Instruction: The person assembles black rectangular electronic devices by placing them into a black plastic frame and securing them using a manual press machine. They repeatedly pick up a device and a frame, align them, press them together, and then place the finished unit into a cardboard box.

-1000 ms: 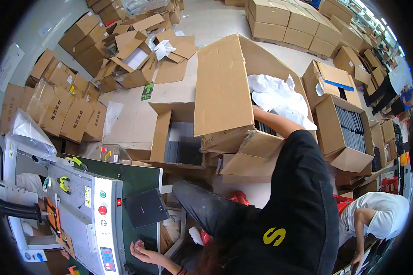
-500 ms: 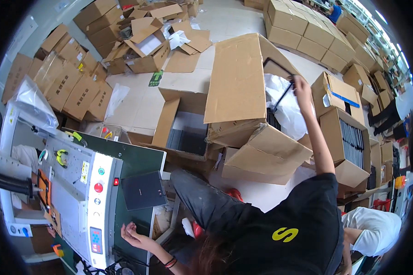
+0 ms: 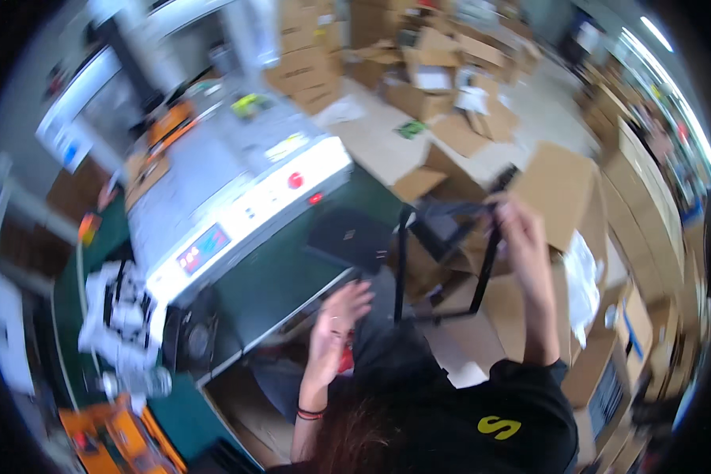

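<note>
My right hand (image 3: 521,233) grips a thin black rectangular frame (image 3: 400,272) by its upper right corner. The frame hangs in the air over the floor boxes, right of the table. My left hand (image 3: 336,320) holds nothing; its fingers are apart near the table's front edge, left of the frame and not touching it. On the green table (image 3: 272,292) lies a dark flat panel (image 3: 346,235), just beyond my left hand. Motion blurs the picture.
A white-fronted machine (image 3: 253,212) with a lit display and red button stands on the table. Right of me is a tall open carton (image 3: 551,189) with white plastic wrap (image 3: 581,280). An orange tool-like object (image 3: 122,434) sits at lower left. Cartons line the right side.
My right hand has brought the black frame out of the big carton, leftward toward the table. My left hand has come off the table area toward me. The whole view has turned left.
</note>
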Motion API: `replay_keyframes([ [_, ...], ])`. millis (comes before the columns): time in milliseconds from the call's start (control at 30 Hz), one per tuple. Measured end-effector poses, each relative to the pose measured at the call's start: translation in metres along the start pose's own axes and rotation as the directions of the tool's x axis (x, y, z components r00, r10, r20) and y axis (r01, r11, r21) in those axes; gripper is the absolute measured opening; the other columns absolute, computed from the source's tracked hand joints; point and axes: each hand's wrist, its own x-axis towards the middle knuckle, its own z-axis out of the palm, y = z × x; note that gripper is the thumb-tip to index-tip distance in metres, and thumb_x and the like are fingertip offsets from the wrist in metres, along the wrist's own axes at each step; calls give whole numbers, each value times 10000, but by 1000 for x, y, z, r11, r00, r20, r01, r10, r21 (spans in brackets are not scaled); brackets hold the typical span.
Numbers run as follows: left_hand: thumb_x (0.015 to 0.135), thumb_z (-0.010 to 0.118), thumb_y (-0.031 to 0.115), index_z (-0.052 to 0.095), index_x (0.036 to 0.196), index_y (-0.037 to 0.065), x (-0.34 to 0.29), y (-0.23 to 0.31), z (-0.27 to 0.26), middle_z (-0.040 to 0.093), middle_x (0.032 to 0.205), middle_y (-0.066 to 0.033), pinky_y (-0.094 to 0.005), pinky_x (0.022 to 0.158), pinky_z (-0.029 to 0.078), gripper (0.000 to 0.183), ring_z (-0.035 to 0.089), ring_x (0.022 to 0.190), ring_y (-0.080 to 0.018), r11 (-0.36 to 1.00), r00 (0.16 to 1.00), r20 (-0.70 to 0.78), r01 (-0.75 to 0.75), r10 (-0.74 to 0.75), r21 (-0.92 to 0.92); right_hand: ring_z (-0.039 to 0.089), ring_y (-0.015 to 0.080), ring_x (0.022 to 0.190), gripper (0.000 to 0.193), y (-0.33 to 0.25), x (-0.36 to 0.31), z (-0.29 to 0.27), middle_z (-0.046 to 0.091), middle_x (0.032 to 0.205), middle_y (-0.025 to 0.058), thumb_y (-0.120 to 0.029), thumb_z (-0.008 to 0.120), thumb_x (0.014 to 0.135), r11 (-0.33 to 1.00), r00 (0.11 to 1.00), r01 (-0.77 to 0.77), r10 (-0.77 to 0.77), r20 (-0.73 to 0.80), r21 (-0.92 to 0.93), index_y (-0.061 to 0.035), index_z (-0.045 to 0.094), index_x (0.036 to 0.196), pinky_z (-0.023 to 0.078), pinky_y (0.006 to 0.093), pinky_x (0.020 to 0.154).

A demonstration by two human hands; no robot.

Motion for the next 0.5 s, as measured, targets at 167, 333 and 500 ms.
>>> replay_keyframes([
  [167, 950, 434, 416, 157, 1452, 141, -61, 27, -18, 233, 1457, -253, -540, 1052, 311, 636, 317, 1318, -404, 948, 967, -241, 5, -86, -320, 538, 126, 701, 206, 1, -27, 156, 581, 817, 71, -131, 498, 943, 997, 788, -49, 7, 615, 52, -21, 595, 1087, 447, 270, 634],
  [333, 986, 360, 344, 109, 1466, 211, -131, 52, -41, 189, 1490, -208, -575, 1060, 286, 558, 253, 1351, -398, 871, 787, -614, -344, 64, -350, 524, 223, 687, 395, -6, -94, 212, 496, 847, 117, -8, 595, 813, 892, 700, 429, -429, 571, 143, -73, 587, 1202, 453, 320, 649],
  [500, 992, 329, 338, 95, 1469, 211, -181, 60, -53, 177, 1497, -186, -588, 1058, 288, 546, 244, 1358, -383, 808, 612, -763, -547, 208, -219, 544, 236, 698, 427, 7, -151, 219, 516, 804, 110, -32, 697, 736, 851, 252, 421, -444, 860, 315, -72, 632, 1156, 465, 339, 640],
])
